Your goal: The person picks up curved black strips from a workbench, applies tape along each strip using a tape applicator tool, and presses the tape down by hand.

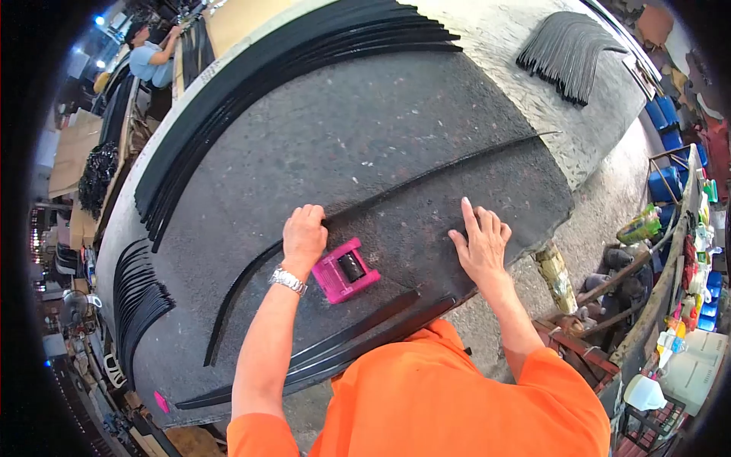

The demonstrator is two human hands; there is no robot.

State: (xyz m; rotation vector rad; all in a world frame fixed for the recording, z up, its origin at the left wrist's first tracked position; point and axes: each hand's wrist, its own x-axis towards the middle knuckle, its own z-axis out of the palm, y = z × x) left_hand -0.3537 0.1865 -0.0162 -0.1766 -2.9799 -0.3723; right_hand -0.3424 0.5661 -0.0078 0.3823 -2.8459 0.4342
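Observation:
My left hand (304,236) is closed on a long thin black strip (396,188), which curves across the dark work surface (304,145). My right hand (484,245) is on the near right part of the surface, fingers apart, below the strip and holding nothing. Just right of my left wrist sits a pink tool (345,271) with a black roller-like part in its middle. More black strips (358,335) lie along the near edge, close to my body.
A thick bundle of black strips (266,76) runs along the far edge. Smaller bundles lie at the left (137,305) and far right (571,53). A small pink object (161,401) rests at the lower left. Another person (152,57) works beyond the table. A cluttered rack (678,266) stands right.

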